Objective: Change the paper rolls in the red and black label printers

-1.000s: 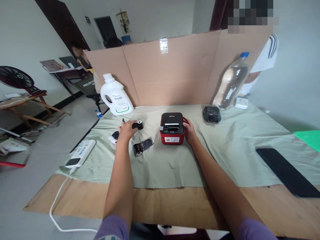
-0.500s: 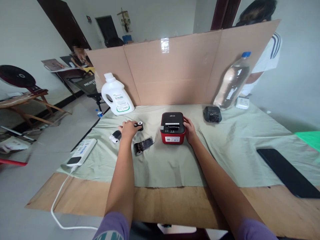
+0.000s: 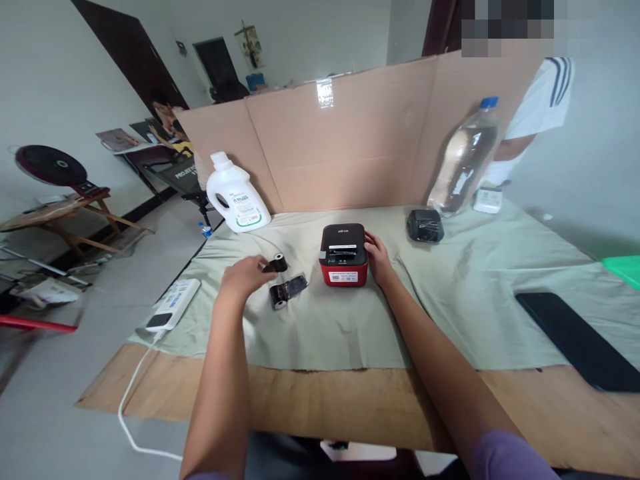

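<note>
Left hand [image 3: 245, 275] closed around a small black roll [image 3: 277, 263], lifted a little above the green cloth [image 3: 325, 320], just left of the red-and-black label printer [image 3: 343, 255]. Right hand [image 3: 379, 258] laid flat against the printer's right side, fingers loosely curved, steadying it. A second roll [image 3: 288, 291], foil-wrapped, lies on the cloth below the held one.

Roll looks light and rigid on its core; wrap likely slick. Best pinched across the round ends, not the wound face. Printer: boxy hard plastic, stable on the surface; grip by both sides.
</note>
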### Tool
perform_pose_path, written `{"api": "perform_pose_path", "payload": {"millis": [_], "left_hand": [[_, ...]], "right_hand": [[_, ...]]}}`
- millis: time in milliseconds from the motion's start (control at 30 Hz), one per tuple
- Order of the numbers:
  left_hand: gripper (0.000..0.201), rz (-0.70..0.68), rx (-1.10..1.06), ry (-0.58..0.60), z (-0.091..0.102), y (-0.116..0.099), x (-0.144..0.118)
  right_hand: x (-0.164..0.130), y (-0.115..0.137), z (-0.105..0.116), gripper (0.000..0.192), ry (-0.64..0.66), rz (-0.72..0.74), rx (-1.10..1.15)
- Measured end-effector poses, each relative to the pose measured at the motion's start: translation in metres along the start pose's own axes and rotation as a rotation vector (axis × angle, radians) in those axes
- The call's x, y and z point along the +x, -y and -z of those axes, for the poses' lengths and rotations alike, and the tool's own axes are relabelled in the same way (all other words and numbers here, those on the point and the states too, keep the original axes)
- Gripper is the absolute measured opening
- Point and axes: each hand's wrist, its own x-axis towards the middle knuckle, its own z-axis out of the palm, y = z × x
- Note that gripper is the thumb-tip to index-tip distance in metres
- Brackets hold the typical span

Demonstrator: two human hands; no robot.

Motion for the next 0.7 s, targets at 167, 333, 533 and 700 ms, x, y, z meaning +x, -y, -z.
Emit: {"api": "perform_pose_path", "payload": {"millis": [167, 333, 533, 700], "left_hand": [[0.075, -0.140, -0.140, 0.160, -0.040, 0.023, -0.029], [0.060, -0.087, -0.338, 0.101, -0.056, 0.024, -0.027], [0.036, -0.059, -0.271, -0.044, -0.060, 0.025, -0.009], [0.050, 0.106, -0.429, -0.103, -0.077, 0.029, -0.007]], "right_hand": [[0.000, 0.001, -0.002, 0.046, 0.008, 0.003, 0.008], [-0.001, 0.002, -0.002, 0.047, -0.003, 0.005, 0.007], [0.000, 0.001, -0.003, 0.050, -0.019, 0.005, 0.005], [0.000, 0.001, -0.002, 0.049, -0.013, -0.002, 0.021]]}}
